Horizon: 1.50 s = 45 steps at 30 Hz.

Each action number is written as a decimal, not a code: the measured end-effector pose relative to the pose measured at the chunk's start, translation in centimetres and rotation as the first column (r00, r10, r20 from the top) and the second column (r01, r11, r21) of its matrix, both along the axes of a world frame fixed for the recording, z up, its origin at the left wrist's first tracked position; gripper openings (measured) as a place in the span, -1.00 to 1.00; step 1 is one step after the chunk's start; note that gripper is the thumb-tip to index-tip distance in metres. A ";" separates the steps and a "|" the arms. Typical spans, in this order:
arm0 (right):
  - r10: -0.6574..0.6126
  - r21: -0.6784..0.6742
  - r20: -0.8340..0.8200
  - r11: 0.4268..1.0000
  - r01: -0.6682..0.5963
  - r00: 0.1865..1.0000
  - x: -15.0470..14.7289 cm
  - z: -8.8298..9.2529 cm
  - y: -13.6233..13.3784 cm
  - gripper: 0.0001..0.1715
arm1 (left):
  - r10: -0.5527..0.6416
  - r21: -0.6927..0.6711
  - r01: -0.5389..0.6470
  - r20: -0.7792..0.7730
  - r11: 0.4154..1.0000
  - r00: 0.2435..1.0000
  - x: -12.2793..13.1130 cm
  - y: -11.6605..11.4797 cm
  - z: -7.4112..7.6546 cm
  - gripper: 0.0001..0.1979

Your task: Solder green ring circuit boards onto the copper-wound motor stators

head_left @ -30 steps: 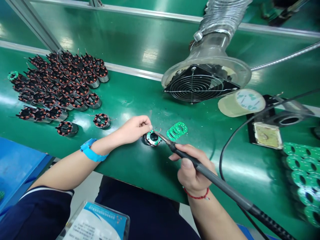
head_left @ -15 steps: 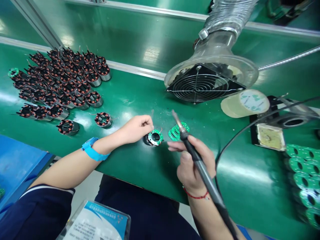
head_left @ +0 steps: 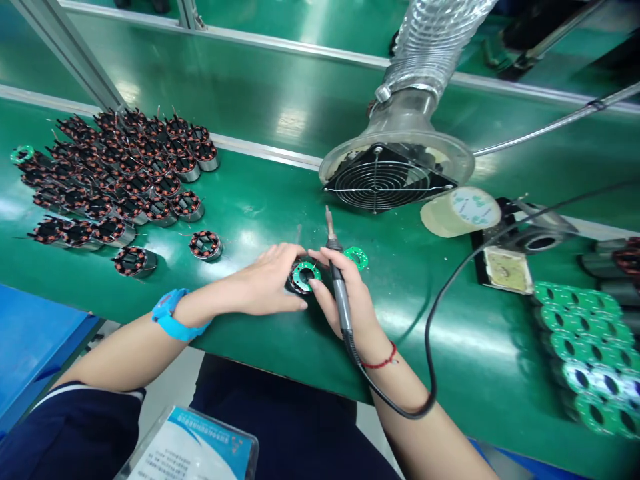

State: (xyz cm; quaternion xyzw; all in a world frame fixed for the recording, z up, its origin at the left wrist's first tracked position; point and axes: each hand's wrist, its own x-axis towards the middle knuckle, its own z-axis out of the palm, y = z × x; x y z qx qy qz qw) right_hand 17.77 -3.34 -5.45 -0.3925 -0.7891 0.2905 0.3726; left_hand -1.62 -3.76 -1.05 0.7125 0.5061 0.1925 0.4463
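Observation:
In front of me on the bench stands a motor stator (head_left: 296,285) with a ring-shaped green circuit board (head_left: 303,269) on top. My left hand (head_left: 267,279) curves around its left side, fingers behind and thumb in front. My right hand (head_left: 356,300) holds a soldering iron (head_left: 341,293), tip pointing up and away from the stator. The right thumb and a fingertip reach the board's right edge. Just beyond the right hand lie loose green ring boards (head_left: 357,257), partly hidden by its fingers.
Many copper-wound stators (head_left: 127,157) crowd the left of the bench. A fume extractor hood (head_left: 395,167) hangs ahead, beside a roll of tape (head_left: 460,212). At right are an iron stand with a sponge (head_left: 509,269) and rows of board-topped stators (head_left: 583,333). The iron's cable (head_left: 431,347) loops over my right forearm.
My right hand has moved left to the stator, turning the iron more upright. My left hand has gone from a pinch at the board's edge to a grasp around the stator. The view has shifted right.

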 end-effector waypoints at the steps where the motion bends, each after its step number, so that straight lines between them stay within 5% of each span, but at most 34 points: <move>1: -0.013 -0.012 0.000 1.000 0.013 1.000 0.0 0.0 -0.1 -0.48 | 0.011 0.035 -0.009 -0.055 0.999 0.998 0.4 -0.3 -0.1 -0.41; 8: -0.271 -0.026 0.007 0.962 0.272 0.962 -0.5 -0.1 -1.3 -0.57 | 0.173 0.219 -0.154 -0.073 0.964 0.982 2.7 -0.9 -2.4 -0.44; 12: -0.300 0.006 0.042 0.954 0.300 0.953 -0.7 -0.2 -2.1 -0.55 | 0.196 0.251 -0.175 -0.060 0.952 0.979 2.8 -1.0 -3.1 -0.54; 18: -0.292 0.168 0.162 0.949 0.266 0.942 -0.5 -0.4 -2.4 -0.51 | 0.025 0.336 -0.023 -0.002 0.942 1.000 1.8 0.0 -3.4 -0.51; 22: -0.275 0.131 0.099 0.956 0.261 0.956 -0.5 -0.7 -1.8 -0.39 | -0.146 0.324 0.128 0.031 0.937 0.989 0.8 1.2 -3.4 -0.50; 27: -0.191 0.081 0.059 0.979 0.186 0.980 -0.5 -0.7 -0.9 -0.48 | -0.078 0.324 0.026 0.147 0.946 0.986 0.5 1.1 -4.1 -0.25; 30: -0.273 0.104 0.053 0.958 0.267 0.961 -0.4 -0.6 -0.7 -0.52 | 0.069 0.397 -0.099 0.088 0.913 0.994 0.7 0.5 -4.1 -0.43; 34: -0.354 0.125 0.047 0.930 0.347 0.934 -0.4 -0.7 -0.8 -0.52 | 0.095 0.512 -0.053 -0.055 0.857 0.994 1.3 -0.5 -3.3 -0.73; 37: -0.372 0.134 0.027 0.921 0.366 0.928 -0.6 -0.8 -1.0 -0.52 | 0.123 0.482 -0.075 -0.069 0.873 0.990 1.8 -1.3 -2.8 -0.65; 45: -0.357 0.134 0.004 0.926 0.353 0.934 -1.0 -1.0 -0.6 -0.50 | 0.159 0.171 -0.190 0.183 0.967 0.970 1.6 -0.7 -3.0 -0.59</move>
